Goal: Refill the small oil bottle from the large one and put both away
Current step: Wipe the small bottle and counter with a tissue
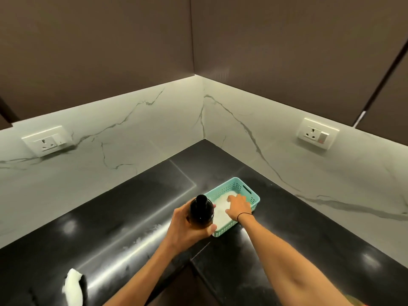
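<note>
Two hands busy: our left hand (187, 226) grips dark bottle (200, 212) upright above bench (123, 217); our right hand (239, 207), fingers spread, rests on white paper (220, 214) inside teal basket (245, 191).

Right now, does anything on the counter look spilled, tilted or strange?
Nothing is clearly spilled. The dark bottle stands upright in the left hand. The right hand rests on white paper lining the teal basket. Only pale, cloudy smears on the black counter stand out.
</note>
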`<state>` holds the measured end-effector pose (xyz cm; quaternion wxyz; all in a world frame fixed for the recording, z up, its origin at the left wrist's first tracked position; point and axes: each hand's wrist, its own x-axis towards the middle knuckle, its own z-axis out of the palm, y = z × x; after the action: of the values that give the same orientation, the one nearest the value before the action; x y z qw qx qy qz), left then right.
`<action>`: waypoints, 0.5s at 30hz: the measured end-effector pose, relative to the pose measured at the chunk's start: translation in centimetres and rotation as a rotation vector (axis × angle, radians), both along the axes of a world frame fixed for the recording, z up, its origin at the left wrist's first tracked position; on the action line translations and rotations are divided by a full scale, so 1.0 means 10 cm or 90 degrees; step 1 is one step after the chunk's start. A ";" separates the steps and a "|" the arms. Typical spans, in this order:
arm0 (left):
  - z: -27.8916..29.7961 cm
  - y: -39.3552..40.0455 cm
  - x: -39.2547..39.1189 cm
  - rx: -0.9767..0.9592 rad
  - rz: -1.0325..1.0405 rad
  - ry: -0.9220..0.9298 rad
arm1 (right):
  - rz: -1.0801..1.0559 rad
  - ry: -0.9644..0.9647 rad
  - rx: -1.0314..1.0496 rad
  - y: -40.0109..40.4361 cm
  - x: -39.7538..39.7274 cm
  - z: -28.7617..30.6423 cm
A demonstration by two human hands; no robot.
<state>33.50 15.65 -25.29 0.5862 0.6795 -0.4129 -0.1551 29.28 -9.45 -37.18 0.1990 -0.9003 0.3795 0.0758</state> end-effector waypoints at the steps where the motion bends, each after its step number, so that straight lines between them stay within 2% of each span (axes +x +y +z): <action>1: 0.02 -0.02 0.06 0.002 0.005 -0.004 | 0.010 0.024 -0.018 -0.01 0.06 -0.06; 6: 0.07 -0.12 0.28 -0.005 0.024 0.011 | 0.035 0.107 -0.065 -0.03 0.24 -0.32; 15: 0.10 -0.24 0.41 -0.011 0.023 0.031 | 0.012 0.129 -0.105 0.06 0.46 -0.50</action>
<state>37.59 13.26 -24.29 0.6047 0.6779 -0.3873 -0.1575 33.90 -8.83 -42.15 0.0840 -0.9048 0.3945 0.1365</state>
